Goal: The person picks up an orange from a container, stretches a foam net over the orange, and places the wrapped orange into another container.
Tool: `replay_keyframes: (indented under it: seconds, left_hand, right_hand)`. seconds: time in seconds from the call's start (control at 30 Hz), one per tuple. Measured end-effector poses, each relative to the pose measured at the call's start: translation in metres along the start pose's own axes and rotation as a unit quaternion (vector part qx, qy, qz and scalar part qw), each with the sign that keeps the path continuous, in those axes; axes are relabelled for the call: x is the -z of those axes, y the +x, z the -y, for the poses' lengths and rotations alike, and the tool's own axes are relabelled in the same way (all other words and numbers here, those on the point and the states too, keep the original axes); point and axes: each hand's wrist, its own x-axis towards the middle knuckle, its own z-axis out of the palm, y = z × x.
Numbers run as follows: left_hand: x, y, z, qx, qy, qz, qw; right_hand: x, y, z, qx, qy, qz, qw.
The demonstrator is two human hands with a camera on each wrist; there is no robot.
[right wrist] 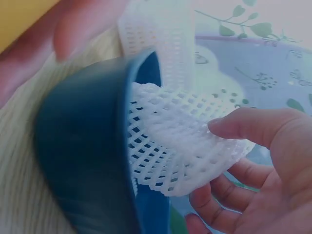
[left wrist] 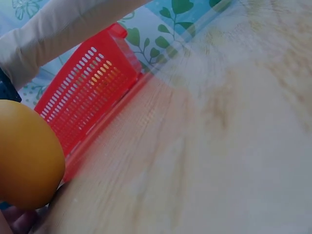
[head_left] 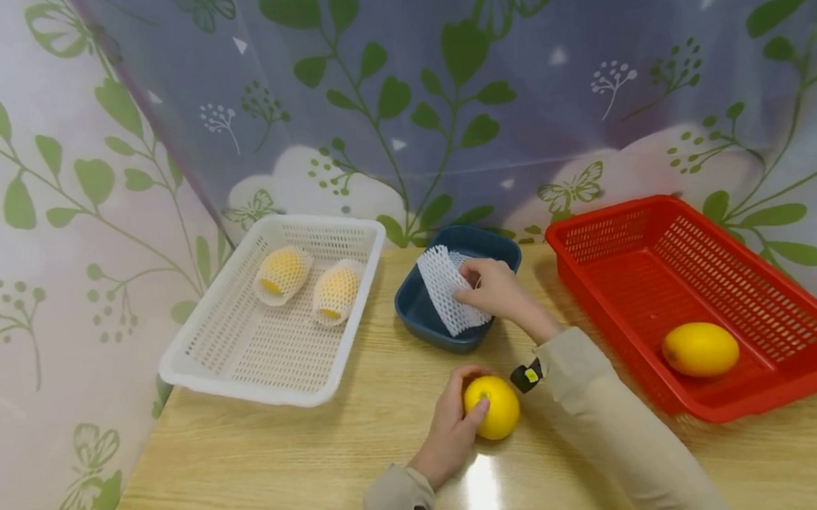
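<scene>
My left hand [head_left: 449, 426] grips a smooth, round-looking yellow fruit [head_left: 499, 410] low over the table, near the front of the blue basin [head_left: 456, 344]. In the left wrist view the yellow fruit [left wrist: 27, 156] bulges in from the left edge. My right hand [head_left: 498, 287] reaches over the basin and pinches a white foam net sleeve [head_left: 441, 288]. Seen from the right wrist, the thumb lies on top of the foam net sleeve [right wrist: 183, 141] with fingers beneath, and the sleeve's far end is still inside the basin's rim. More white netting lies in the basin under it.
A white basket [head_left: 268, 373] on the left holds two yellow fruits [head_left: 286, 270] in foam nets. On the right, a red basket [head_left: 622, 304] holds one bare yellow fruit [head_left: 701, 349]. A patterned curtain [head_left: 398, 92] hangs behind the wooden table [head_left: 253, 467].
</scene>
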Motion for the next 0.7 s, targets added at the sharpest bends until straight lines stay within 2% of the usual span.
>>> replay_keyframes:
  seconds: [0.17, 0.33, 0.43, 0.53, 0.57, 0.63, 0.67, 0.7]
  left_hand:
    - [0.003, 0.004, -0.003, 0.043, -0.032, -0.031, 0.9981]
    - [0.016, 0.015, -0.019, 0.090, -0.031, -0.069, 0.9931]
    - [0.027, 0.024, -0.032, 0.092, -0.046, -0.071, 0.9922]
    - [0.037, 0.032, -0.046, 0.086, -0.096, -0.056, 0.9900]
    - [0.039, 0.034, -0.051, 0.088, -0.124, -0.048, 0.9872]
    - [0.043, 0.039, -0.060, 0.106, -0.193, -0.035, 0.9747]
    - [0.044, 0.041, -0.065, 0.115, -0.233, -0.030, 0.9650]
    - [0.045, 0.043, -0.070, 0.128, -0.277, -0.023, 0.9521]
  right_hand:
    - [0.009, -0.006, 0.005, 0.000, 0.031, -0.014, 0.9994]
    - [0.020, -0.016, 0.014, 0.005, 0.051, -0.033, 0.9981]
    - [0.025, -0.021, 0.019, 0.011, 0.069, -0.051, 0.9963]
    - [0.028, -0.027, 0.025, 0.019, 0.091, -0.075, 0.9928]
    - [0.029, -0.030, 0.027, 0.023, 0.098, -0.084, 0.9914]
    - [0.030, -0.035, 0.031, 0.030, 0.107, -0.101, 0.9886]
    - [0.031, -0.037, 0.033, 0.035, 0.108, -0.110, 0.9874]
    - [0.032, -0.040, 0.036, 0.040, 0.109, -0.118, 0.9862]
